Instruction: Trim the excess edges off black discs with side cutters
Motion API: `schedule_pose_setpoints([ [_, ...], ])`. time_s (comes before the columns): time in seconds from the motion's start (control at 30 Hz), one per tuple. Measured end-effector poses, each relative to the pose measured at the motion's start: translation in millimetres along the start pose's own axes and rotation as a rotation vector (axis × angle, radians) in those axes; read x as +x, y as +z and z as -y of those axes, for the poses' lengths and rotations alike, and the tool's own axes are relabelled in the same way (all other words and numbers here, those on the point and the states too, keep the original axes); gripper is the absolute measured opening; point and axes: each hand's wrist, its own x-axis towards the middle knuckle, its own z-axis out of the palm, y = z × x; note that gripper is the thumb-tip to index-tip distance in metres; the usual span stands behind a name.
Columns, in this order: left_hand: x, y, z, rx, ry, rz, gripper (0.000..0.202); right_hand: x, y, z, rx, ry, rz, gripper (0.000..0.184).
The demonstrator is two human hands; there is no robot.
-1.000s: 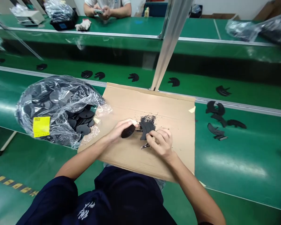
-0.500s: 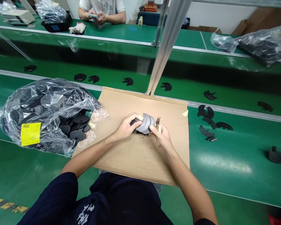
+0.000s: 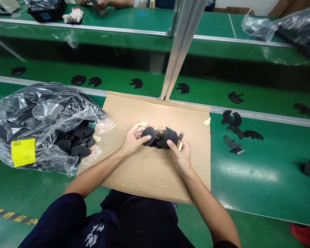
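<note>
Near the centre of the frame, the left hand [image 3: 131,141] pinches a round black disc [image 3: 148,135] while the right hand [image 3: 183,153] grips a curved black part [image 3: 171,137] and a small yellow-handled cutter [image 3: 180,144], above black crumbs on the cardboard sheet [image 3: 144,175].

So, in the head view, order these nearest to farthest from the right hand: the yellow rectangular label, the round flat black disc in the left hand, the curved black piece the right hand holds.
1. Curved black piece: in the right hand.
2. Round flat black disc: to its left, in the left hand.
3. Yellow rectangular label: far left, on the clear plastic bag.
</note>
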Motion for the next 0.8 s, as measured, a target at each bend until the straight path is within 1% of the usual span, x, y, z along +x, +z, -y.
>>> schedule_pose_setpoints([
  [0.1,-6.0,5.5,-1.0,0.019,0.022,0.007,0.047,-5.1,5.0,-1.3,-0.008,0.016,0.059,0.045],
  [0.17,-10.1,9.7,-1.3,0.061,0.055,-0.015,0.045,-7.8,7.4,-1.2,-0.009,0.023,0.095,0.047],
  [0.3,-15.3,12.8,-1.7,0.223,0.177,-0.106,0.041,-9.5,9.3,0.5,-0.028,0.030,0.129,0.052],
  [0.37,-16.6,11.9,-1.7,0.304,0.245,-0.119,0.039,-9.6,9.4,0.6,-0.039,0.032,0.136,0.051],
  [0.43,-17.6,11.0,-1.8,0.354,0.280,-0.117,0.038,-10.1,9.5,-0.2,-0.052,0.034,0.148,0.049],
  [0.5,-18.3,11.1,-2.3,0.377,0.282,-0.117,0.037,-11.2,9.7,-1.5,-0.064,0.039,0.164,0.046],
  [0.67,-18.8,13.6,-6.1,0.422,0.235,-0.123,0.035,-14.2,10.1,-3.3,-0.098,0.019,0.181,0.042],
  [0.8,-17.8,14.1,-5.8,0.356,0.181,-0.088,0.040,-14.6,9.6,-1.8,-0.131,-0.019,0.181,0.041],
])
